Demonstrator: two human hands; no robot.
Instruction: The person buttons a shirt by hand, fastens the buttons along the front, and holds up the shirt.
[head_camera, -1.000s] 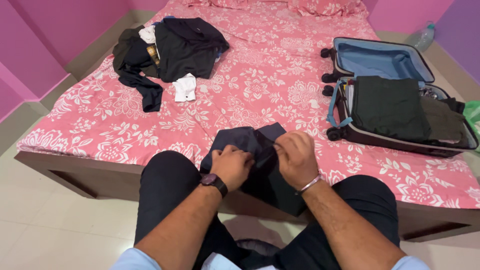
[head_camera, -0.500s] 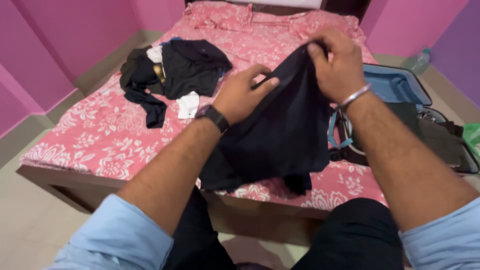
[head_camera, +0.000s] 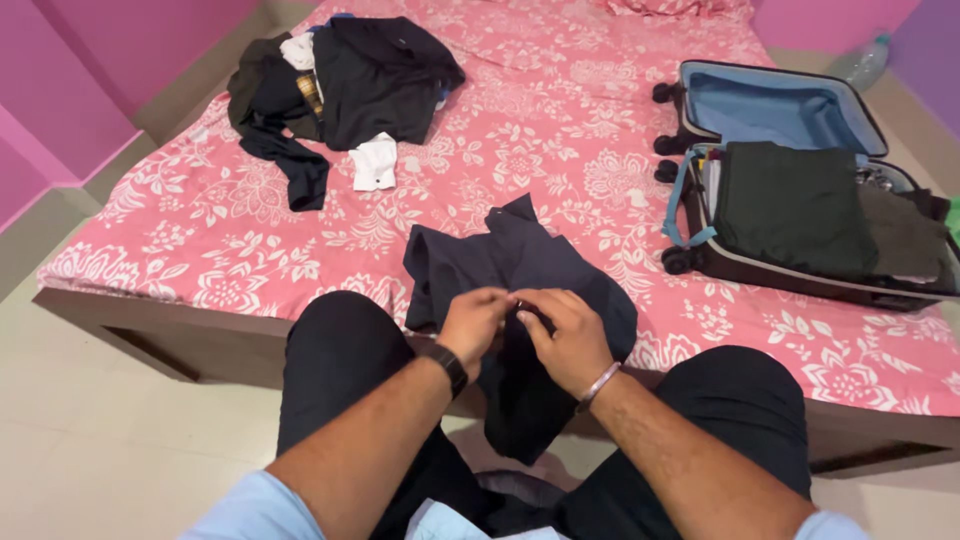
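Both hands, left (head_camera: 474, 318) and right (head_camera: 560, 335), pinch the dark garment (head_camera: 520, 265) at the bed (head_camera: 200, 240) edge, grips clamped to keep its fold together.

Garment (head_camera: 520, 260) on bed (head_camera: 520, 150) edge; clothes pile (head_camera: 340, 85) behind-left; suitcase (head_camera: 800, 190) right.

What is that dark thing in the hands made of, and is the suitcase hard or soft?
The dark garment looks like soft woven cloth: matte, limp, creased, drooping over the bed edge. The suitcase seems a hard shell, holding its boxy shape, with a smooth blue fabric lining. Both are guesses from looks.
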